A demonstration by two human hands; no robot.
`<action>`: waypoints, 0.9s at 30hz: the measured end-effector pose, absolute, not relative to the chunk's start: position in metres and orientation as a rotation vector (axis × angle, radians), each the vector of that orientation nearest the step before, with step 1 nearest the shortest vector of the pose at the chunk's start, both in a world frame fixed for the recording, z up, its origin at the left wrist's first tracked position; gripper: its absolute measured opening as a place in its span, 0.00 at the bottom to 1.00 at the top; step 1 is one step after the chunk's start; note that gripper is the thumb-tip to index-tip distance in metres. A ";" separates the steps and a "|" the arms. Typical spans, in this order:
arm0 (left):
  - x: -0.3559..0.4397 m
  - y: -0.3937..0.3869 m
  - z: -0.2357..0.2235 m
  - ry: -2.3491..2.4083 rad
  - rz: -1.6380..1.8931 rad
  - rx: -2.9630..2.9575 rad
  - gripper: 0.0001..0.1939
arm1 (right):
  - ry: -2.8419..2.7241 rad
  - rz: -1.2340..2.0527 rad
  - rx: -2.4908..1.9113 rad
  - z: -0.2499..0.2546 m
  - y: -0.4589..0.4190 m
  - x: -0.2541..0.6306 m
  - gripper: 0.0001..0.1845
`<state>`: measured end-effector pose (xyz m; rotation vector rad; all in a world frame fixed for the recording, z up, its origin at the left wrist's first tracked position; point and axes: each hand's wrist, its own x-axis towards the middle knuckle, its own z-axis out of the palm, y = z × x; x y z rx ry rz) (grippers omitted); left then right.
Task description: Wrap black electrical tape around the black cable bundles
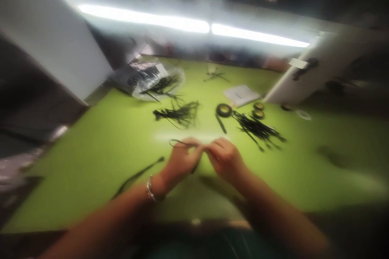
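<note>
Black and thin, the cable (177,141) is looking light and bendy; my left hand (181,160) and right hand (226,157) are pinching it close together, likely giving the surest hold.

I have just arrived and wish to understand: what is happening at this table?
A person's left hand holds a thin dark cord above the green table. The right hand meets it at the fingertips; blur hides whether it grips the cord too. Beyond them lie one cord bundle, a second bundle, a black roll and a plastic bag.
</note>
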<state>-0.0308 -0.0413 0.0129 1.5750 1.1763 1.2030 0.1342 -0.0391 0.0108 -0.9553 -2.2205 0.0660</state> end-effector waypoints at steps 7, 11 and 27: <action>-0.027 -0.039 0.000 0.950 0.941 1.187 0.15 | -2.052 0.088 -0.992 0.004 -0.035 0.136 0.09; -0.025 -0.041 -0.003 0.898 0.943 0.981 0.10 | -2.074 -0.017 -1.022 0.001 -0.035 0.134 0.10; -0.029 -0.044 0.003 1.025 0.966 0.747 0.16 | -2.181 -0.399 -0.860 0.001 -0.032 0.140 0.07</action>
